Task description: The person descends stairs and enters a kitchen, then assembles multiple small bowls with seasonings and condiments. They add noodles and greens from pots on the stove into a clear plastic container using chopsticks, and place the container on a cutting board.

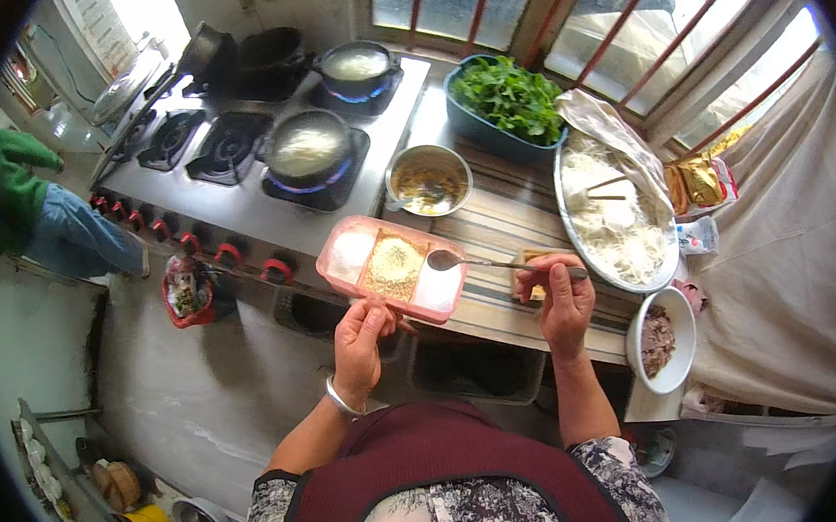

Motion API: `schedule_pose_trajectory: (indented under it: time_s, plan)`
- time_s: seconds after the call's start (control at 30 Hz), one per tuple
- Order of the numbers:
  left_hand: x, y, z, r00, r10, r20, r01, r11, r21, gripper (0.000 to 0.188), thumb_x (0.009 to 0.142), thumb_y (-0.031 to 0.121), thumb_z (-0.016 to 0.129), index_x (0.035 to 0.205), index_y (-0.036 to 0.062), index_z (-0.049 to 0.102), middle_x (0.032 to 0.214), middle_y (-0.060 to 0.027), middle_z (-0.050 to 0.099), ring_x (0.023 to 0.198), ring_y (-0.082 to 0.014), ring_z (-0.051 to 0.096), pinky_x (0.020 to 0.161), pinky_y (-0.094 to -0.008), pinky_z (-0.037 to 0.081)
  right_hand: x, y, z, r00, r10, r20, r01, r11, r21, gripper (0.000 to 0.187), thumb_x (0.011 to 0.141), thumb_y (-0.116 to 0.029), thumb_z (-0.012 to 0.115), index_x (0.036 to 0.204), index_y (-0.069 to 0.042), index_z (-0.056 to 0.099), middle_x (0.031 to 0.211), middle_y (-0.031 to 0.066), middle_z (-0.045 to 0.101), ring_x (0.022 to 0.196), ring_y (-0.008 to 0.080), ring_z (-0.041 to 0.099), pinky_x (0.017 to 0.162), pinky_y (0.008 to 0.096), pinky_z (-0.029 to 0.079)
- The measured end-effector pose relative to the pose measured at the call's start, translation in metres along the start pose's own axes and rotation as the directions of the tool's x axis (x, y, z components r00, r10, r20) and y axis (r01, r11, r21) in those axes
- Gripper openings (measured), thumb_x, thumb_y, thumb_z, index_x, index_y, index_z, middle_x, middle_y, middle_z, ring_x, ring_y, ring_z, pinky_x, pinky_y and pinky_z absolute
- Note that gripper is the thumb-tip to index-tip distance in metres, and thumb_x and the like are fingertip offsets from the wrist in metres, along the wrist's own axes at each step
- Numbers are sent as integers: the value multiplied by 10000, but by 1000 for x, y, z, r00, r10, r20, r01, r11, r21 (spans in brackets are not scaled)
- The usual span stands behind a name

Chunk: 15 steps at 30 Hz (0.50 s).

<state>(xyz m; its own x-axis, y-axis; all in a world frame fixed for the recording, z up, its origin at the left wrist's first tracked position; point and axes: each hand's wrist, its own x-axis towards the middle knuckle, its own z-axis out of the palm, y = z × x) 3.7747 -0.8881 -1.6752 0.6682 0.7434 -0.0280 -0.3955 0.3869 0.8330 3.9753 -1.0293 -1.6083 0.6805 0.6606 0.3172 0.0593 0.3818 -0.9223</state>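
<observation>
My left hand [362, 350] is closed on the near edge of a pink seasoning box [341, 285], a silver bangle at its wrist. The box has three compartments: white grains at each end and yellowish granules [396, 266] in the middle. My right hand [563, 300] grips the dark handle of a long metal spoon [483, 261]. Its bowl hangs over the right compartment's white grains; whether it touches them I cannot tell. Just beyond the box stands a metal bowl [396, 163] with brownish-yellow contents. Beneath my right hand a small light-coloured box [529, 276] is partly hidden.
Lit burners heat two pots, one near [309, 149] and one far [357, 64]. A blue basin of greens [504, 104], a large tray of white noodles [613, 214] and a white bowl of meat [659, 344] line the counter. Someone in green [9, 187] is at left.
</observation>
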Motion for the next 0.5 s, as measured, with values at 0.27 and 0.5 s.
schedule_pose_trajectory:
  time_s: [0.27,0.5]
  plan:
    - [12,102,-104,992,127,-12,-111,908,404,146,916,140,498,876,3,532,771,-5,503,688,-70,409,641,-200,347,16,31,153,989,39,141,0,965,-262,164,936,-128,467,911,6,558,733,64,628,606,84,554,535,208,443]
    - [23,131,-157,993,109,-49,-89,950,298,147,921,130,481,882,-1,535,754,-7,500,683,-71,411,636,-206,348,16,53,213,977,205,-62,-210,975,-73,195,945,-195,459,904,-23,542,718,84,634,578,105,579,509,220,454]
